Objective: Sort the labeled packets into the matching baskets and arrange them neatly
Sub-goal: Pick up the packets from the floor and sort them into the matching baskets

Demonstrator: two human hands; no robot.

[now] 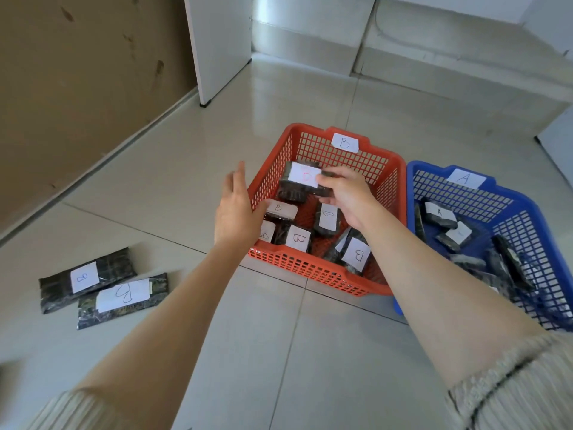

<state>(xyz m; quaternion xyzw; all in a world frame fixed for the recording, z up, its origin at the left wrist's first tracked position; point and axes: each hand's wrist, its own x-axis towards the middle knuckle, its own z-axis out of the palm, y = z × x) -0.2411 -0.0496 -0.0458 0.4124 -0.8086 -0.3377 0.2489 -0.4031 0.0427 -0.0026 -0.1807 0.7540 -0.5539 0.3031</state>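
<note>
Two glossy packets (102, 285) lie on tile (310, 352); right grip (347, 197) pinches a labeled packet (302, 181) over the mesh basket (310, 268), left grip (237, 209) splayed.

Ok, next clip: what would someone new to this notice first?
The red basket marked B sits mid-floor, with the right hand holding a dark packet over it and the open left hand by its left wall. Right beside it stands the blue basket marked A. Two B packets lie on the tiles at far left, unsorted.
</note>
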